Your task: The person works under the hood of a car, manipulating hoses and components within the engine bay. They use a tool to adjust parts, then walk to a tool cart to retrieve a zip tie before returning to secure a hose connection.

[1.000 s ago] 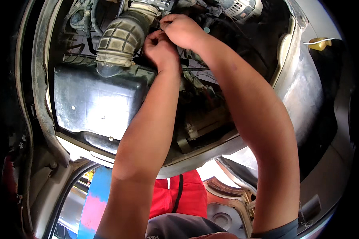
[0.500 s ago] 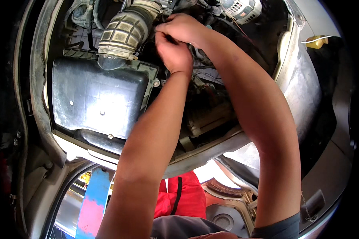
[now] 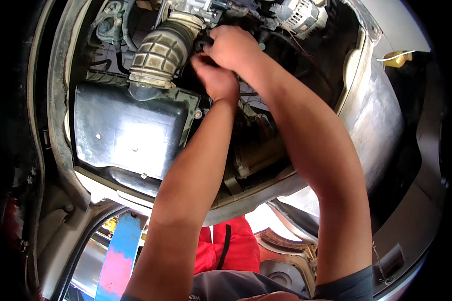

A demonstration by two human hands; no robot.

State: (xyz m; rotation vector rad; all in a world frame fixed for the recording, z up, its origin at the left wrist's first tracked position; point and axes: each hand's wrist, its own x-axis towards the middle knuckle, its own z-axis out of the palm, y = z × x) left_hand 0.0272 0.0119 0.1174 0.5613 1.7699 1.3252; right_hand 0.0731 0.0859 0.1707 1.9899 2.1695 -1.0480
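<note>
Both my hands work deep in an open engine bay, just right of a ribbed intake hose (image 3: 163,50). My right hand (image 3: 232,47) is farther in, its fingers curled round a small black part (image 3: 202,45) whose kind I cannot make out. Just below it, my left hand (image 3: 217,80) has its fingers bent toward that same spot. The left fingertips are in shadow and slightly blurred, so what they grip, if anything, is hidden. The hose runs down into a black air filter box (image 3: 130,130), which lies left of my left forearm.
An alternator (image 3: 301,17) sits at the far right, with thin wires below it. The body's front rail (image 3: 256,195) crosses under my forearms. A yellow part (image 3: 398,58) with a white cable is at the right. Below are red cloth (image 3: 241,246) and a blue-and-pink post (image 3: 119,256).
The view has shifted slightly, so the engine bay appears lower and more to the right. My left hand has drawn a little down and left, away from my right fingers, exposing the black part.
</note>
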